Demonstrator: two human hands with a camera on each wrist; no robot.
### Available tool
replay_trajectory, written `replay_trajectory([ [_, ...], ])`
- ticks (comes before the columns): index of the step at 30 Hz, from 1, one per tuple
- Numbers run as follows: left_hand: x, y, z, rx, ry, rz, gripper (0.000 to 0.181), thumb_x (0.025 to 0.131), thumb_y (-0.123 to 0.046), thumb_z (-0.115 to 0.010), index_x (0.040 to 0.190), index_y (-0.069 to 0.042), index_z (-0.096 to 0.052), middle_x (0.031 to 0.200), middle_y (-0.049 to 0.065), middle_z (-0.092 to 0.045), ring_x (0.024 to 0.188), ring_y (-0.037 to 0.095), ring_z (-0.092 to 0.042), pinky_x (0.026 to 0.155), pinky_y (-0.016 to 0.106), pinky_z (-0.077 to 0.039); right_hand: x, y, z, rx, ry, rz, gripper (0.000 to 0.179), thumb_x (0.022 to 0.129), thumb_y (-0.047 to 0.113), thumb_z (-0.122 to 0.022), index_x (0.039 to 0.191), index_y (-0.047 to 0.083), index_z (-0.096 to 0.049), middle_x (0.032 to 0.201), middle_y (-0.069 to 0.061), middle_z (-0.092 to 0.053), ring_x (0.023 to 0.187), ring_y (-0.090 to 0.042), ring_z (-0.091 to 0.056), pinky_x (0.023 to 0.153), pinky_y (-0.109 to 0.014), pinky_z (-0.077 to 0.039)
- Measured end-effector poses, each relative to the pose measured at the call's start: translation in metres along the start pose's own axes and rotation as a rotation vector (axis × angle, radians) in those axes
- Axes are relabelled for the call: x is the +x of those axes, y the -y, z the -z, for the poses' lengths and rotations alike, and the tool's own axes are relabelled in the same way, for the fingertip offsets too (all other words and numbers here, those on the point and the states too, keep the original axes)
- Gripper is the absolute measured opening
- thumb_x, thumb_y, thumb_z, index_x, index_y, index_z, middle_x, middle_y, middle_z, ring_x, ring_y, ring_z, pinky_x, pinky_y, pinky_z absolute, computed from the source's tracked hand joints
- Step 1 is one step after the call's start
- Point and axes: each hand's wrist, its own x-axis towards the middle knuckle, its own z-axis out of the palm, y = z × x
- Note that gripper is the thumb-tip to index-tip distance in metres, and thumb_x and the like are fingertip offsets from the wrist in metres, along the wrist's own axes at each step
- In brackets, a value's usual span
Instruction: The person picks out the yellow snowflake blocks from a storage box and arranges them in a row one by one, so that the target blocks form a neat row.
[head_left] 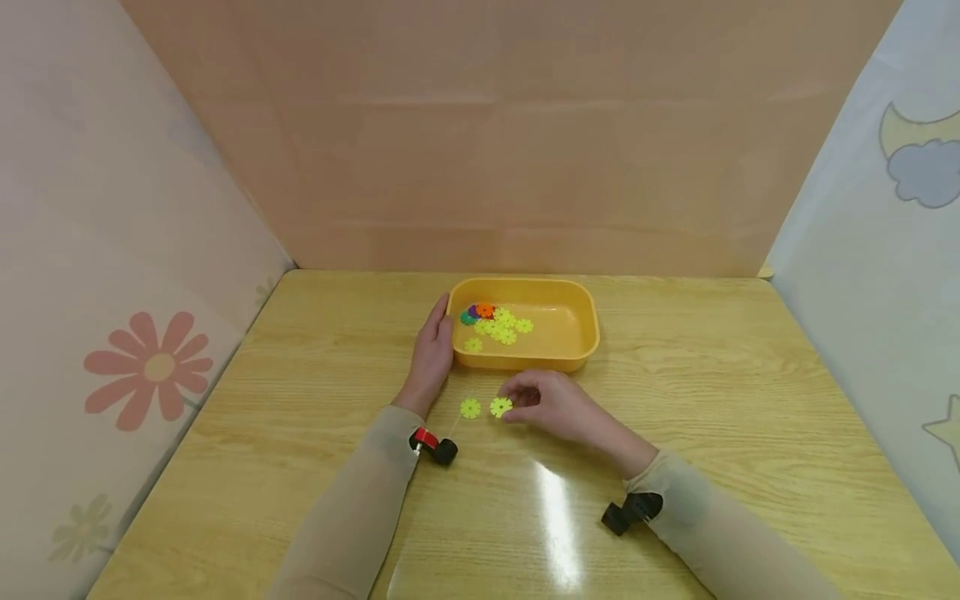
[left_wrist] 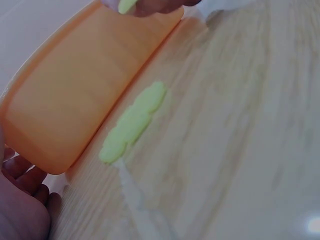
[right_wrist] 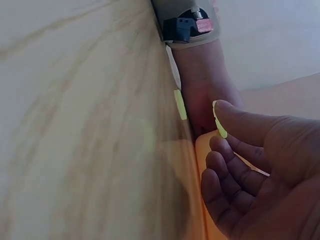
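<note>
Between thumb and fingertips, my right hand (head_left: 555,406) pinches a yellow snowflake disc (head_left: 501,407), held just in front of the tub. A second yellow snowflake disc (head_left: 470,408) lies flat on the table to its left; the left wrist view shows this disc (left_wrist: 132,122) close beside the tub's wall. My left hand (head_left: 431,360) rests along the left end of the orange-yellow tub (head_left: 517,363), its fingers extended against the outside. Inside the tub, toward the left, are several yellow discs (head_left: 498,327), plus an orange disc (head_left: 486,310), a green disc (head_left: 468,318) and a partly covered purple one.
The wooden table (head_left: 720,375) is bounded by a tan back panel (head_left: 495,167), a left panel with printed flowers (head_left: 157,367) and a right panel with a moon and cloud (head_left: 930,171). Small black cameras (head_left: 446,452) are strapped to both wrists.
</note>
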Motion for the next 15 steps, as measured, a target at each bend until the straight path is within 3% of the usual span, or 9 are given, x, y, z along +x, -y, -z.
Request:
replay_trajectory([
  [10, 0.001, -0.001, 0.000, -0.008, 0.002, 0.000, 0.062, 0.119, -0.047, -0.034, 0.177, -0.028, -0.028, 0.181, -0.004, -0.028, 0.167, 0.021, -0.023, 0.135, 0.047, -0.020, 0.013, -0.015, -0.005, -0.030, 0.013, 0.008, 0.024, 0.092, 0.023, -0.092, 0.113, 0.015, -0.084, 0.089, 0.009, -0.072, 0.085, -0.010, -0.067, 0.079, -0.031, -0.057],
  [15, 0.002, -0.001, -0.002, -0.008, -0.004, 0.021, 0.061, 0.118, -0.048, -0.034, 0.177, -0.032, -0.029, 0.181, -0.006, -0.029, 0.167, 0.020, -0.023, 0.135, 0.046, -0.021, 0.023, -0.032, -0.012, -0.096, -0.007, 0.017, 0.023, 0.089, 0.031, -0.094, 0.109, 0.024, -0.084, 0.083, 0.015, -0.069, 0.077, -0.004, -0.063, 0.071, -0.028, -0.053],
])
